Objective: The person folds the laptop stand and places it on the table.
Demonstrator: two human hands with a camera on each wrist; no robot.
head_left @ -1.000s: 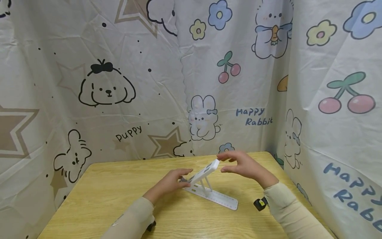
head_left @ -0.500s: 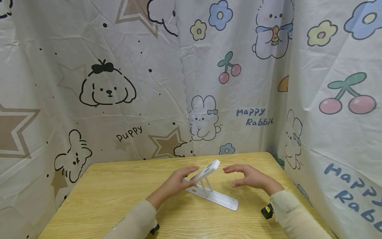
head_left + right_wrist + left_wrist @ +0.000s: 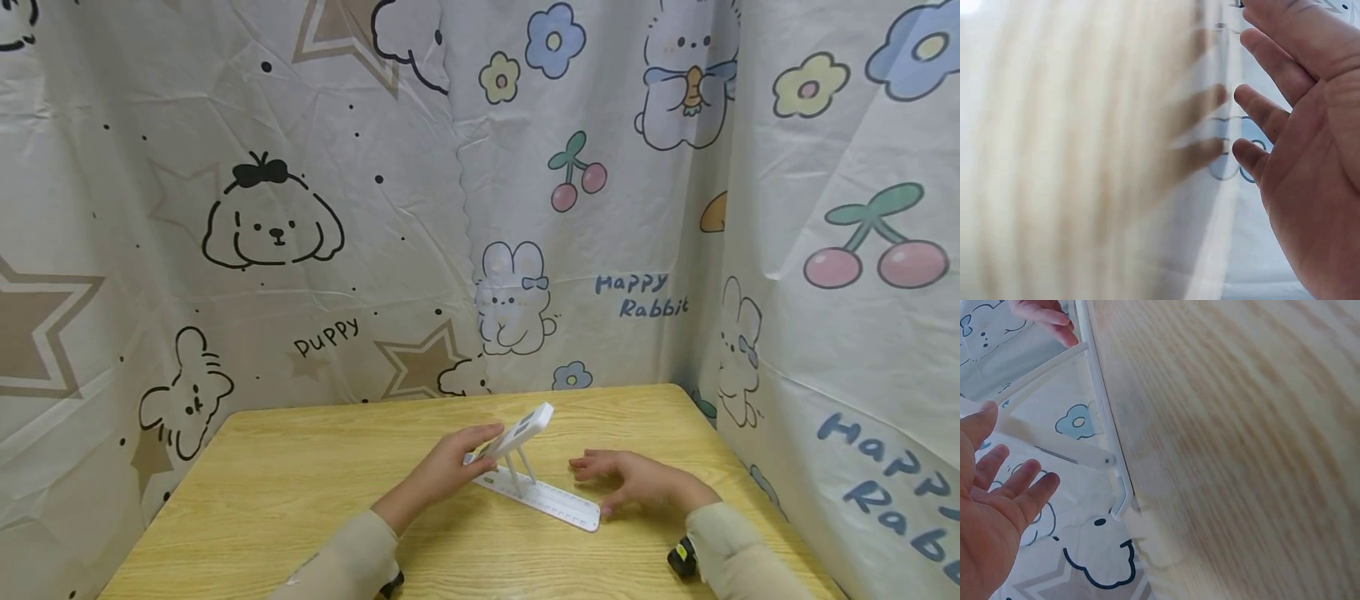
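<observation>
The stand looks light, stiff, hinged plastic; best held by its base. Left hand touches its raised panel, fingers straight; right hand rests open beside it.

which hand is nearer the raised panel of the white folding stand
Left. The left hand touches the lower edge of the raised panel of the white folding stand. The right hand rests on the table beside the stand's base, apart from the panel.
</observation>
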